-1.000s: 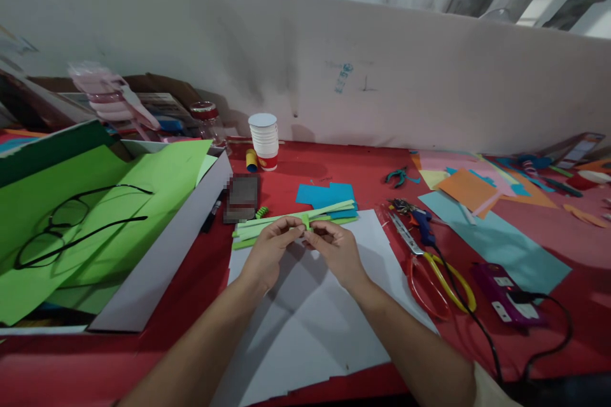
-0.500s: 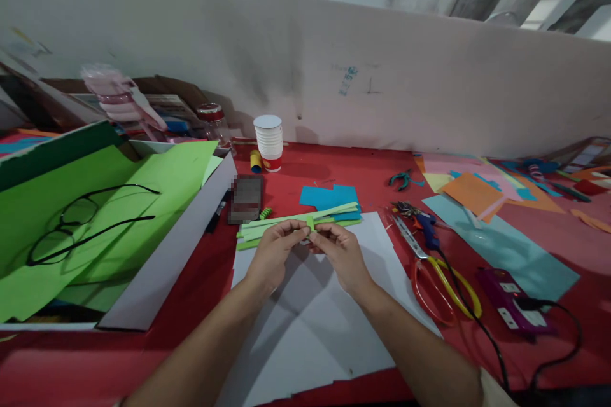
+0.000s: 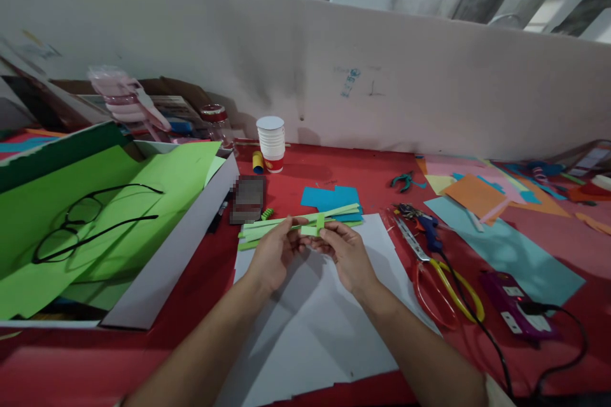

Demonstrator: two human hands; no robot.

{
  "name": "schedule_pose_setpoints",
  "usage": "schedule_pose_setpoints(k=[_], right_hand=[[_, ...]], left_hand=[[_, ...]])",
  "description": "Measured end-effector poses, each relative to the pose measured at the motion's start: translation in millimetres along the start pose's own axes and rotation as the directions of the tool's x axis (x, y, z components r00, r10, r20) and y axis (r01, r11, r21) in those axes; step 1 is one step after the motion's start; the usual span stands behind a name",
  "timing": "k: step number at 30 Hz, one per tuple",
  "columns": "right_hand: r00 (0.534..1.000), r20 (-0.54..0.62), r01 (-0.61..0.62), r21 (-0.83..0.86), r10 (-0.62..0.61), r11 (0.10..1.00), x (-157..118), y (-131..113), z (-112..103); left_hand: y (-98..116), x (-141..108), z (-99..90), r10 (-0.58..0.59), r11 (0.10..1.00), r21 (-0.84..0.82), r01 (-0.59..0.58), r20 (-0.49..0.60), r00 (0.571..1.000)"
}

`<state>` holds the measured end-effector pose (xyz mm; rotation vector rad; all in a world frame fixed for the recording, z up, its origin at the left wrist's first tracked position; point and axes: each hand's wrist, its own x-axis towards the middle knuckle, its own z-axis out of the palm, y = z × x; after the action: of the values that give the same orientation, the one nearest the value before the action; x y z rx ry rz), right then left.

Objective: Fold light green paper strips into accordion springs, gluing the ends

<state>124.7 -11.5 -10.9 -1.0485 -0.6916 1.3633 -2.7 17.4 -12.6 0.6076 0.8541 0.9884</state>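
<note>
Green strip [image 3: 320, 221] mid-frame, folded, between both hands above the white paper [image 3: 310, 324]. Left hand [image 3: 270, 257]: fingers pinching the strip's pale side. Right hand [image 3: 348, 257]: fingers pinching by the upright bright part. Exact fingertip contact partly hidden. Loose strips [image 3: 252, 229] just behind, centre left; green coil [image 3: 268, 212] near them; blue card [image 3: 341, 196] upper centre right; scissors [image 3: 422, 255] and glue gun [image 3: 432, 235] right of centre.

Handling, my judgement: light pinch, one side steady, other side creasing; edges lined up before pressing; fold kept square. Thin paper likely springs open if let go early, skews or kinks if pulled hard.
</note>
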Motion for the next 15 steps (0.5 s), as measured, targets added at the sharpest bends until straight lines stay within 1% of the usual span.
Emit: schedule_pose_setpoints(k=[2, 5, 10, 15], right_hand=[[1.000, 0.002, -0.008, 0.022, 0.008, 1.000, 0.4, -1.3, -0.9], [1.000, -0.007, -0.004, 0.010, 0.005, 1.000, 0.5, -2.6, -1.5], [1.000, 0.005, -0.001, -0.017, 0.001, 1.000, -0.3, -2.1, -0.6], [0.999, 0.022, 0.025, -0.047, -0.024, 0.999, 0.6, 3.9, -1.4]], left_hand=[[0.8, -0.7, 1.1, -0.023, 1.000, -0.001, 0.023, 0.022, 1.000], [0.3, -2.2, 2.6, -0.002, 0.999, 0.035, 0.000, 0.065, 0.998], [-1.4, -2.5, 1.6, -0.008, 0.999, 0.053, 0.005, 0.062, 0.998], [-4.1, -1.2, 1.3, -0.009, 1.000, 0.026, 0.007, 0.069, 0.998]])
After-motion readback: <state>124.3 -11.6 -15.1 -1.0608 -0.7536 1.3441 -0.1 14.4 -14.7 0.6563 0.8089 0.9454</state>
